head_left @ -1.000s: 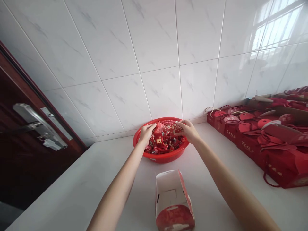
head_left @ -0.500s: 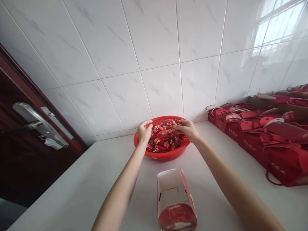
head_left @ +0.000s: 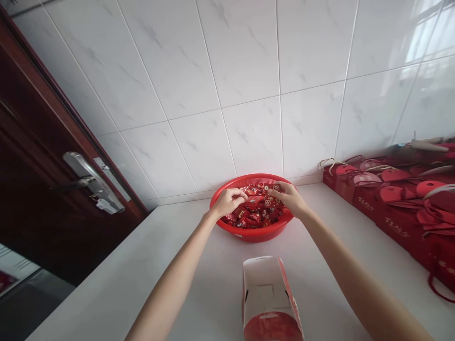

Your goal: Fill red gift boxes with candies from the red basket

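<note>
A red plastic basket (head_left: 256,234) stands on the white countertop against the tiled wall. Inside it lies a heap of wrapped candies (head_left: 254,218), mostly red. My right hand (head_left: 289,198) is over the basket's right side, its fingers closed on a red packet with gold hexagon marks (head_left: 273,195). Above the left part of the heap, my left hand (head_left: 229,201) has thumb and fingers drawn together; whatever is between them is too small to make out. Nearer to me is an open red and white carton (head_left: 261,272), its white inside showing and its flaps raised.
Several red gift boxes (head_left: 384,208) with cord handles line the right side of the counter along the wall. At the left is a dark red door (head_left: 46,156) with a metal handle (head_left: 94,182) and keys hanging from its lock.
The view has swung to the left. My left hand has moved inward from the basket's left rim over the candies. My right hand stays over the right side with the packet.
</note>
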The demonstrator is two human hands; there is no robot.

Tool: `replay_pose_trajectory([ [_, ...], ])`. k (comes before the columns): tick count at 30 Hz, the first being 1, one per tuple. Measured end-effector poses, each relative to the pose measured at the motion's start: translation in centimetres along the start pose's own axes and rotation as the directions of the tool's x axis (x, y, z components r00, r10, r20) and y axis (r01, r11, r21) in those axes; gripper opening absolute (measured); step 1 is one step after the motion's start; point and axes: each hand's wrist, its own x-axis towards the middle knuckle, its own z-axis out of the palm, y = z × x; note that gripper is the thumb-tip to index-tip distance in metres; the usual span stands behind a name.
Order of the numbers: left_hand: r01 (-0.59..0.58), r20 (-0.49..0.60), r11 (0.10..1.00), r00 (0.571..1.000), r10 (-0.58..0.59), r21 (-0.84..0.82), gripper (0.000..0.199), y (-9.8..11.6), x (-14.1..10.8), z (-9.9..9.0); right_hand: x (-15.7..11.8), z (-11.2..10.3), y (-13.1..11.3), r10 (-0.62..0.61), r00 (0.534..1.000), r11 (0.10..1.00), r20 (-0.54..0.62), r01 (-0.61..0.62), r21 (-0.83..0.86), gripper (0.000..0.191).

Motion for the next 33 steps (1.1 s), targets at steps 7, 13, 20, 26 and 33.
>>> replay_pose_trajectory([
  [7,-0.048,0.220,0.981,0.975,0.006,0.186,0.043,-1.4,-1.3,-0.6,-0.1,0.3,-0.1,0.036,0.997,0.999,-0.066,-0.036,-0.002,0.036],
  [13,0.059,0.088,0.993,0.994,-0.068,0.104,0.045,-1.7,-1.4,-0.2,-0.4,0.4,-0.8,0.099,0.995,0.993,-0.030,-0.097,0.062,0.041],
  [20,0.068,-0.163,0.955,0.979,-0.119,-0.289,0.043,-2.3,-1.4,-0.4,-0.3,0.4,-1.1,0.124,0.989,0.958,0.086,-0.141,0.248,0.040],
  [26,-0.001,-0.160,0.791,0.980,-0.122,-0.612,0.044,-0.3,-0.9,1.9,-0.5,2.3,-1.0,0.141,0.964,0.869,0.226,-0.230,0.439,0.038],
  [33,-0.035,-0.228,0.807,0.966,-0.125,-0.590,0.061,0.6,-1.1,3.0,-0.8,2.9,-1.3,0.189,0.968,0.882,0.164,-0.241,0.405,0.040],
])
